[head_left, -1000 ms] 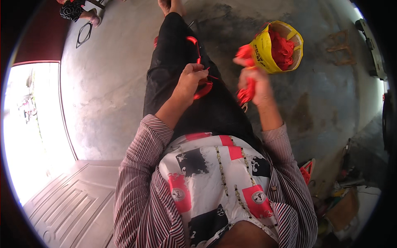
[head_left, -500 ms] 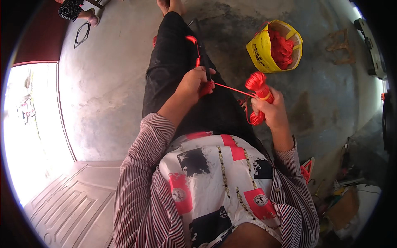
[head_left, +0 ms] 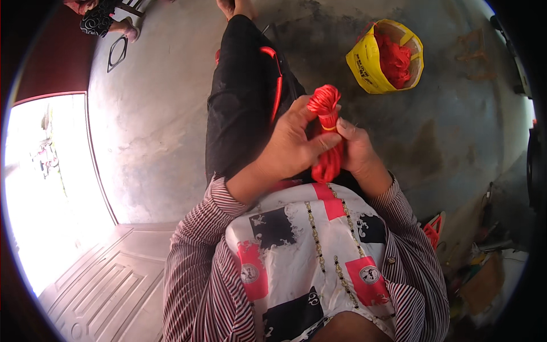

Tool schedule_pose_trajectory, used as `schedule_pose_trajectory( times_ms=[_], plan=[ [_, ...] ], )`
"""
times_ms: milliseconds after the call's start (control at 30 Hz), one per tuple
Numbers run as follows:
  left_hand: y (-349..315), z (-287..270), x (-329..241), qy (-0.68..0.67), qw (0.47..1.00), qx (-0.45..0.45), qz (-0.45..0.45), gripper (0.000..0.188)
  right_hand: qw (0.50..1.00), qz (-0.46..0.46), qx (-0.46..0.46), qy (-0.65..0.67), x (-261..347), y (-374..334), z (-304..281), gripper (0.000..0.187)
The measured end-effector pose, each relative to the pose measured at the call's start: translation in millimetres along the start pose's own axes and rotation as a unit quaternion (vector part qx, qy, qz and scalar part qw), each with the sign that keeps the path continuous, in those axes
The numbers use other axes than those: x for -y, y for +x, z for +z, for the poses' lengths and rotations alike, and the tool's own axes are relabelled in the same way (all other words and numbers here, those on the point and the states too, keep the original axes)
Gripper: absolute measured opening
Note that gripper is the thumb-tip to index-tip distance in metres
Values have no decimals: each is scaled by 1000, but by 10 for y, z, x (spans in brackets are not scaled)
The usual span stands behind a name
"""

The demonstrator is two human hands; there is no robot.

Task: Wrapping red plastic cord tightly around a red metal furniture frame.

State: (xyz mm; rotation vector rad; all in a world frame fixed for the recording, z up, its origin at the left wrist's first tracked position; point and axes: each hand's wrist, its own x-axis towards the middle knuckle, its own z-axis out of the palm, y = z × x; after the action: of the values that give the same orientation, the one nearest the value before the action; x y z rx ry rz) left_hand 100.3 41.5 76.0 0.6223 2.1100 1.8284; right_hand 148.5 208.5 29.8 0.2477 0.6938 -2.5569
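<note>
A bundle of red cord (head_left: pixel 325 102), tied round its middle with a thin orange-yellow band, stands between my hands above my lap. My left hand (head_left: pixel 293 139) grips it from the left, with the thumb lying across the strands. On the other side my right hand (head_left: pixel 354 147) presses against it, thumb near the band; its other fingers are partly hidden behind the cord. Over my dark trousers runs a curved red strip (head_left: pixel 278 94), partly beside a thin black bar, and its lower end is hidden behind my left hand.
On the floor ahead to the right stands a yellow bag (head_left: pixel 364 65) filled with red cord (head_left: pixel 393 62). A wooden frame-like piece (head_left: pixel 472 47) lies further right. Another person's leg (head_left: pixel 122 25) shows at the far left, above a dark-edged frame (head_left: pixel 117 54). A panelled door (head_left: pixel 114 290) is at lower left.
The bundle has moved left and inward, and my left hand has come over onto it. The taut cord between my hands no longer shows. My left hand has let go of the black bar.
</note>
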Motion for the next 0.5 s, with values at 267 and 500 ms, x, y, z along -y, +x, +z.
schedule_pose_trajectory(
  times_ms=[267, 500],
  plan=[
    [366, -794, -5, 0, 987, -139, 78, 37, 993, -60, 50, -85, 453, 456, -229, 35],
    [313, -464, 486, 451, 878, 99, -130, 35, 641, -161, 3, -750, 201, 801, -401, 49]
  ],
)
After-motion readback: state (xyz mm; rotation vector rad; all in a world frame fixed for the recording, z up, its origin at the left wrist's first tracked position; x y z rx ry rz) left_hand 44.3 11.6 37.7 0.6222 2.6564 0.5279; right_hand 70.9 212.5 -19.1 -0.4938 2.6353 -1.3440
